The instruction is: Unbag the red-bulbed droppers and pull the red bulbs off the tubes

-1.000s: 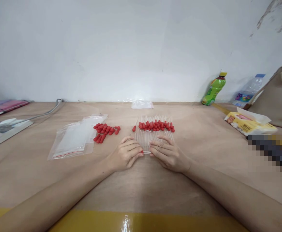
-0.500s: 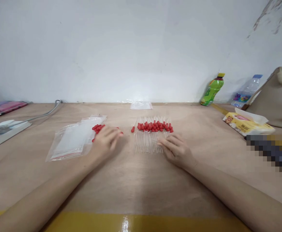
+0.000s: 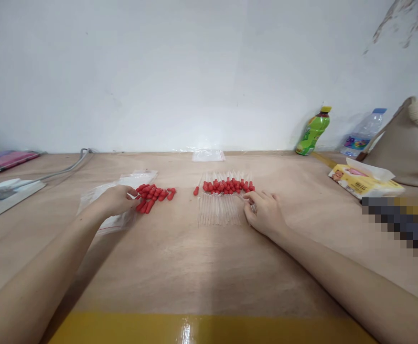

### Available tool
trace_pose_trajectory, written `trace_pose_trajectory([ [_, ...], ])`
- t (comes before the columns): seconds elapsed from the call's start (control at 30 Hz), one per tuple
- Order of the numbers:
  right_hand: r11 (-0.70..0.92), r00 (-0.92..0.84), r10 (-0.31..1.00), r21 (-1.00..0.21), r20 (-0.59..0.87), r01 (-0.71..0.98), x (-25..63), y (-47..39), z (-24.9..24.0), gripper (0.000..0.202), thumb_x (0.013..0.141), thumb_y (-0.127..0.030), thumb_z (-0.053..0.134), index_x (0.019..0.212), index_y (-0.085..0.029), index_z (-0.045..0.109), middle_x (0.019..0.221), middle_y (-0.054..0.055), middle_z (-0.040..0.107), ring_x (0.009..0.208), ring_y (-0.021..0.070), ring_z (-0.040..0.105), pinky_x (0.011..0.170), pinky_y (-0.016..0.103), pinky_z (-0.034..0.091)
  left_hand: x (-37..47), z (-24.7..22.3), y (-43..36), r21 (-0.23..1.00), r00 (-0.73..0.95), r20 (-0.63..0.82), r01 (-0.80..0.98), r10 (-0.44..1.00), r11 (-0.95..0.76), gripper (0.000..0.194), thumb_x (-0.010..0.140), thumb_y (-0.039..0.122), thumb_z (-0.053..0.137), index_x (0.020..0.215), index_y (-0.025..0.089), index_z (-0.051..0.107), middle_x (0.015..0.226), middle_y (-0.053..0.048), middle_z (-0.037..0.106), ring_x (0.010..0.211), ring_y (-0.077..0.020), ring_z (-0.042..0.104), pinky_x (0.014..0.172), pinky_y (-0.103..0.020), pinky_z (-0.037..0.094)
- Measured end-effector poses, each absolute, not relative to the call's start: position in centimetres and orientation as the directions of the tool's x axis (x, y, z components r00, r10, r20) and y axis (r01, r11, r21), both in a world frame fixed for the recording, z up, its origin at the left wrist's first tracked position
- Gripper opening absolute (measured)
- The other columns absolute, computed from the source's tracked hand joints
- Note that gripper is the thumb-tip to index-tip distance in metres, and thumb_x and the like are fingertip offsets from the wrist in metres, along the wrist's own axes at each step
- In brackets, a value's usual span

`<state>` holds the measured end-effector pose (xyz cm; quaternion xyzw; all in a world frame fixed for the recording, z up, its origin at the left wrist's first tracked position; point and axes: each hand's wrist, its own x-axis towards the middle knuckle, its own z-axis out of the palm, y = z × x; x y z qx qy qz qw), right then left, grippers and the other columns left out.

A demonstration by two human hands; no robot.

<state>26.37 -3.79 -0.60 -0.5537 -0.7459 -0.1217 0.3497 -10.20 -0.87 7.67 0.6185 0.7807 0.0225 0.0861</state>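
Observation:
My left hand (image 3: 117, 200) is over the clear plastic bags (image 3: 137, 178), its fingertips apart at the left edge of a loose pile of red rubber bulbs (image 3: 153, 193). In the middle of the table lies a row of thin clear tubes (image 3: 219, 210), with a band of red bulbs (image 3: 226, 186) across them. One red bulb (image 3: 196, 190) sits at the left end of that row. My right hand (image 3: 264, 210) rests at the row's right end, thumb and index finger curled at the last tubes; whether a tube is between them is too small to tell.
At the back stands a white wall with a small plastic bag (image 3: 209, 155) at its foot. To the right are a green bottle (image 3: 313, 131), a clear bottle (image 3: 364, 133), a tissue pack (image 3: 366, 180) and a beige bag (image 3: 402, 143). A white tray (image 3: 18, 196) with a cable is left.
My left hand has moved left from above the red pile to its left edge, uncovering the bulbs. My right hand has shifted slightly up, its fingers nearer the red bulbs.

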Motion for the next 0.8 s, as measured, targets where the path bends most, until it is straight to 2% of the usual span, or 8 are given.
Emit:
trace_pose_trajectory([
  [0.1,0.367,-0.159,0.737,-0.192,0.657,0.91,26.2,-3.8,-0.6,0.014,0.077,-0.016,0.047,0.08,-0.018,0.061,0.077,0.002,0.065,0.077,0.0164,0.055,0.072,0.03,0.024,-10.7,7.0,-0.7,0.164,-0.222,-0.094,0.958,0.97,0.235,0.039,0.067,0.042,0.057,0.098,0.017,0.059,0.079,-0.002,0.067,0.073,-0.0184,0.059,0.059,-0.023,0.04],
  [0.2,0.379,-0.175,0.742,-0.189,0.647,0.906,26.1,-3.9,-0.6,0.016,0.078,-0.017,0.047,0.081,-0.018,0.063,0.078,0.003,0.066,0.077,0.0166,0.055,0.072,0.031,0.024,-11.4,6.8,-0.7,0.145,-0.241,0.018,0.961,0.97,0.236,0.036,0.07,0.045,0.052,0.09,0.017,0.059,0.073,-0.003,0.066,0.069,-0.0192,0.058,0.055,-0.023,0.038],
  [0.3,0.404,-0.197,0.741,-0.191,0.641,0.895,26.0,-4.0,-0.6,0.017,0.08,-0.02,0.047,0.083,-0.019,0.064,0.078,0.004,0.066,0.077,0.0167,0.054,0.074,0.031,0.024,-11.0,7.0,-0.9,0.108,-0.226,0.159,0.972,0.961,0.211,0.032,0.072,0.044,0.05,0.084,0.016,0.06,0.077,-0.005,0.065,0.069,-0.0199,0.057,0.054,-0.025,0.037],
  [0.37,0.417,-0.211,0.739,-0.189,0.64,0.889,26.0,-4.1,-0.6,0.017,0.08,-0.026,0.049,0.083,-0.02,0.065,0.077,0.003,0.065,0.078,0.017,0.054,0.076,0.032,0.024,-9.7,7.1,-1.0,0.104,-0.152,0.277,0.986,0.949,0.128,0.029,0.074,0.043,0.049,0.083,0.017,0.06,0.08,-0.005,0.063,0.071,-0.0197,0.056,0.059,-0.026,0.039],
  [0.47,0.443,-0.228,0.732,-0.193,0.643,0.876,26.0,-4.2,-0.6,0.022,0.078,-0.039,0.054,0.082,-0.02,0.065,0.078,0.003,0.063,0.08,0.018,0.054,0.078,0.033,0.025,-6.3,6.6,-1.3,0.074,0.11,0.415,0.985,0.903,-0.154,0.027,0.077,0.042,0.048,0.076,0.019,0.061,0.079,-0.005,0.06,0.076,-0.0198,0.055,0.069,-0.029,0.041],
  [0.6,0.417,-0.161,0.73,-0.246,0.665,0.875,26.2,-4.0,-0.4,0.026,0.08,-0.042,0.051,0.082,-0.019,0.065,0.079,0.005,0.062,0.081,0.0185,0.053,0.077,0.033,0.027,-1.5,5.0,-1.3,0.043,0.28,0.436,0.943,0.855,-0.331,0.032,0.08,0.045,0.045,0.076,0.019,0.063,0.078,-0.006,0.059,0.083,-0.0221,0.054,0.077,-0.033,0.04],
  [0.7,0.304,-0.026,0.767,-0.328,0.641,0.894,26.5,-3.5,-0.5,0.022,0.081,-0.035,0.049,0.079,-0.02,0.064,0.08,0.005,0.062,0.081,0.0197,0.053,0.074,0.034,0.028,0.9,4.0,-0.4,0.024,0.267,0.426,0.952,0.864,-0.306,0.038,0.081,0.048,0.043,0.077,0.017,0.064,0.082,-0.008,0.06,0.088,-0.0261,0.053,0.08,-0.04,0.038],
  [0.8,0.204,0.065,0.797,-0.369,0.601,0.907,26.9,-3.0,-0.8,0.018,0.079,-0.031,0.048,0.082,-0.02,0.063,0.081,0.006,0.063,0.082,0.022,0.053,0.072,0.035,0.029,2.1,3.6,0.8,0.032,0.226,0.374,0.966,0.899,-0.256,0.041,0.079,0.05,0.043,0.07,0.017,0.065,0.083,-0.011,0.061,0.088,-0.0288,0.054,0.079,-0.043,0.039],
])
